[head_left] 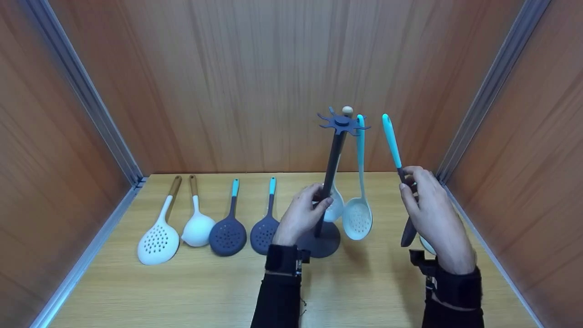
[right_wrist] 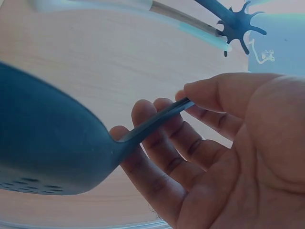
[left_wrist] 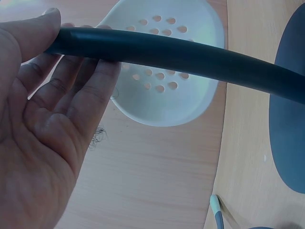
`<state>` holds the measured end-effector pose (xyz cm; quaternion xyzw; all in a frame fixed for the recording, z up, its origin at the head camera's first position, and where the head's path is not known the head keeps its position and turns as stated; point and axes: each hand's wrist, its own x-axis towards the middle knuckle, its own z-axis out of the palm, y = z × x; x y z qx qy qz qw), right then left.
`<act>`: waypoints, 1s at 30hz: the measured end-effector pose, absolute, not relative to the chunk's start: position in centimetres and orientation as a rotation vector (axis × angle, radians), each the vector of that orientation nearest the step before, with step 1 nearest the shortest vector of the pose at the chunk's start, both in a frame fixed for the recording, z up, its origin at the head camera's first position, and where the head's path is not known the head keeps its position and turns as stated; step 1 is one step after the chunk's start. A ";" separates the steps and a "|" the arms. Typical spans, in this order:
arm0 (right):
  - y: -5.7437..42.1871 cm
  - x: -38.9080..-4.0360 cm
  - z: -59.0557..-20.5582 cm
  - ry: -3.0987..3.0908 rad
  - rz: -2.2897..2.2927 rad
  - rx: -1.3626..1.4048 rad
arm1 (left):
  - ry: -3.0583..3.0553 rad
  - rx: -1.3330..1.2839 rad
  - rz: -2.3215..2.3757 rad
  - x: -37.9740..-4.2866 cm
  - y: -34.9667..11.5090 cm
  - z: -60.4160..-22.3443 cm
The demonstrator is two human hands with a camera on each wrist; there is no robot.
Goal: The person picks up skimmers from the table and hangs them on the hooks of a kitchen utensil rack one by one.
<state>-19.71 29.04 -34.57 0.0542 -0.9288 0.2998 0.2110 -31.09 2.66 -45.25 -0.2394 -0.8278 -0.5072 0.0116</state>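
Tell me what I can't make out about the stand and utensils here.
Head view: most of the pale utensil at far right, hidden by the right hand.
Head view: part of the ladle-like white utensil, behind the stand's pole.
Left wrist view: the stand's base, cut off by the right edge.
Right wrist view: the dark utensil's head, cut off by the left edge.

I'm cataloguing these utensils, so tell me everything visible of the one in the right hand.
The utensil has a turquoise handle, a slim dark neck and a broad dark head with small holes. It looks smooth, like silicone or plastic. It is held handle up, head down, slightly tilted, to the right of the hooked stand and apart from it. The right hand pinches its neck between thumb and fingers.
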 end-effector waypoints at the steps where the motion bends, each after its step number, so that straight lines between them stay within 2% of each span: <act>1: 29.0 -19.6 -34.5 -2.586 0.830 0.152 | -2.581 -0.747 -1.581 -31.1 2.7 -45.3; 30: 28.3 -19.3 -34.7 -2.591 0.799 0.244 | -2.555 -0.780 -1.622 -31.1 2.6 -45.2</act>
